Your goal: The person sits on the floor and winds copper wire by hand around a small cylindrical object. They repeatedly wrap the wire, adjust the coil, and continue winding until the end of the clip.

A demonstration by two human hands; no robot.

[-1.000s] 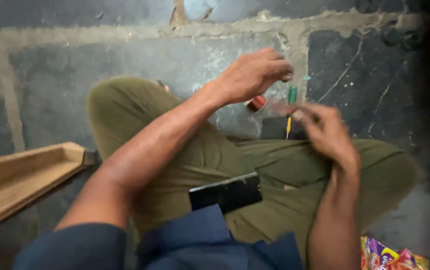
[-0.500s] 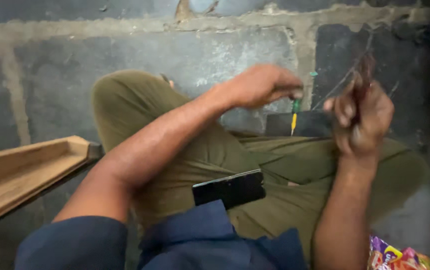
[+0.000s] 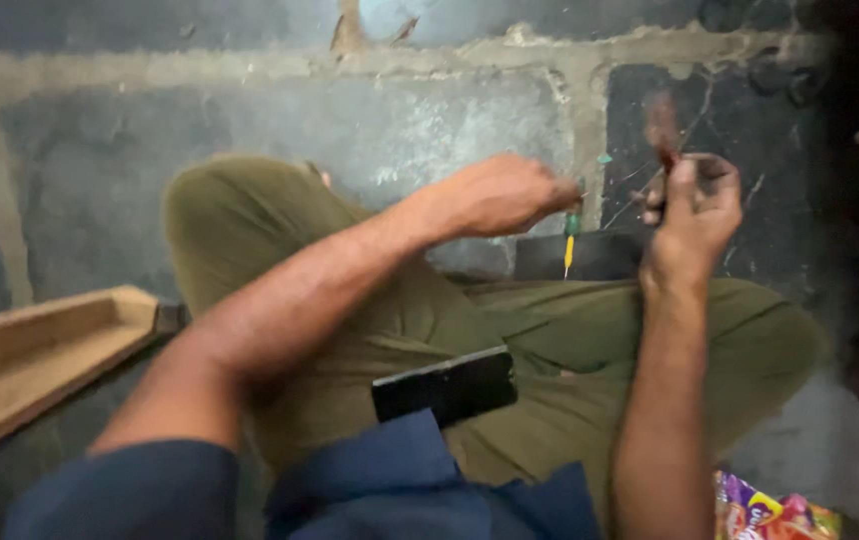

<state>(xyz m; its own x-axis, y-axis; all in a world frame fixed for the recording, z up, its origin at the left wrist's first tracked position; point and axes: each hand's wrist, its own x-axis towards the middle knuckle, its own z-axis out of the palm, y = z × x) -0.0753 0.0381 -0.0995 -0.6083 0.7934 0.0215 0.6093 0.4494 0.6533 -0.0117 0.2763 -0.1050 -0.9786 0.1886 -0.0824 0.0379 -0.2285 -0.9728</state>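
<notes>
- Compared with half a second ago, our right hand (image 3: pixel 691 205) has turned so that its fingers point upward, and the small dark-red piece (image 3: pixel 663 135) it carries now stands clear above the fingertips; our left hand (image 3: pixel 502 192) has hardly shifted.
- Right-hand grip: the fingers are closed round the dark-red piece, pinched near its lower end. Motion blur hides its exact shape, so we cannot tell what kind of part it is.
- Left-hand grip: the fingers are curled shut on the green-handled screwdriver (image 3: pixel 571 232), held at the top of the handle. The yellow shaft hangs straight down below the grip, its tip over the black flat object (image 3: pixel 579 258) just under both hands.
- We judge the upright hold keeps the tip poised above the black object while the other hand lifts its piece into view for inspection.
- Between the two grips, and below them, lies our crossed trouser leg (image 3: pixel 589 340), which props the black object near the hands.
- Well back from the grips, toward our body, a black rectangular device (image 3: pixel 444 385) rests on the lap.
- Far to the left of the left-hand grip sits a wooden tray (image 3: pixel 29 350) on the stone floor (image 3: pixel 249 110); below the right forearm, a colourful wrapper (image 3: pixel 769 510) shows.
</notes>
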